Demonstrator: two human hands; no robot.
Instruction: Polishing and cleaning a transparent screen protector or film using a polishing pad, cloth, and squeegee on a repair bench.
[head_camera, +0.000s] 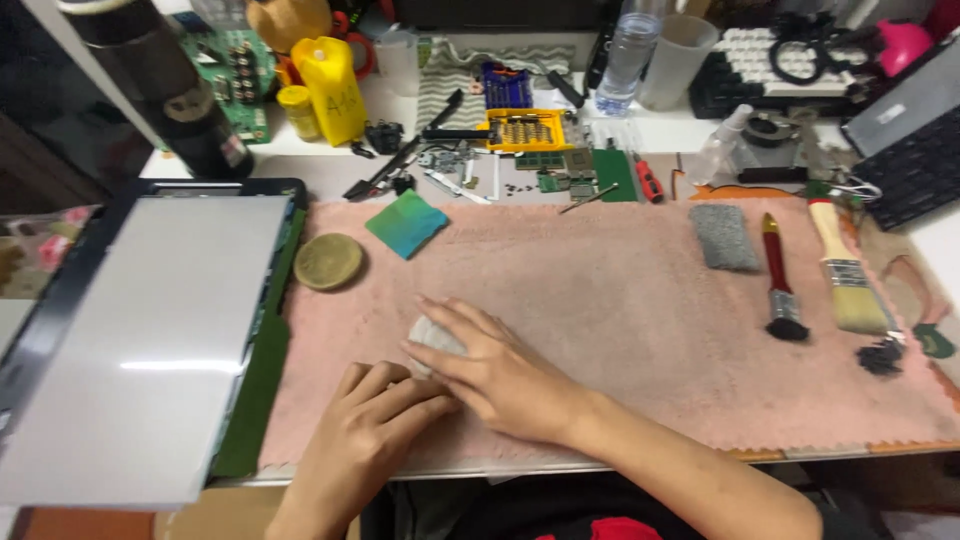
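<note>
Both hands rest close together on a pink cloth mat (620, 300) near its front edge. My right hand (490, 365) lies flat, its fingers pressing on a small pale grey-white wad (432, 335) that looks like a folded wipe or cloth. My left hand (375, 410) sits just in front of it with fingers curled, its fingertips touching the same wad from below. Most of the wad is hidden under the fingers.
A laptop (140, 340) with a silver panel lies at the left. On the mat: round brass-coloured disc (328, 262), green cloth square (406, 224), grey pad (724, 237), red-handled brush (778, 280), flat paintbrush (848, 275). Screwdriver bit set (524, 130), yellow bottle (330, 88), tools and keyboards behind.
</note>
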